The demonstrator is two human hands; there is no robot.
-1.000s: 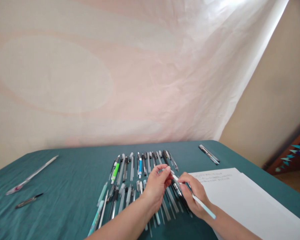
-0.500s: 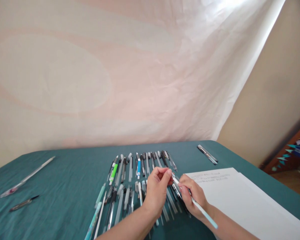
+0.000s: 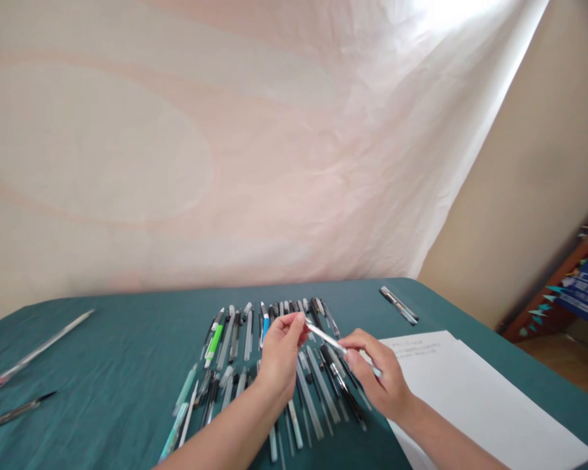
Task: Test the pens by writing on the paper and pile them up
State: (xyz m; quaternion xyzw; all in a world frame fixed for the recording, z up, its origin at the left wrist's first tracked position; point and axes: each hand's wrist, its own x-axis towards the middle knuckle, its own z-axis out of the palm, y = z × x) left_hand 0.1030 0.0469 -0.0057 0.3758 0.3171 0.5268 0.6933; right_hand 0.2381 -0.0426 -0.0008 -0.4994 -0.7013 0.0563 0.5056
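A slim white pen [image 3: 326,337] is held slantwise between my two hands over the rows of pens. With thumb and fingertips closed, my left hand [image 3: 281,349] pinches its far end, hiding the tip. Closed round the other end is my right hand [image 3: 376,375], where a pale blue bit of the barrel shows by the thumb. Underneath lie several clear, black and grey pens [image 3: 313,398]. A green pen [image 3: 214,343] and a blue-and-white pen [image 3: 265,321] stand out in the far row.
White paper sheets [image 3: 475,398] with some handwriting lie to the right. Two pens [image 3: 398,305] rest at the back right. At the left are a long white pen-like stick [image 3: 39,350] and a dark pen [image 3: 22,409]. A pale cloth [image 3: 274,143] hangs behind the table.
Both hands and the white pen have shifted left. The right hand now grips nearer the pen's pale blue end, leaving more barrel bare between the hands. The view has turned slightly right.
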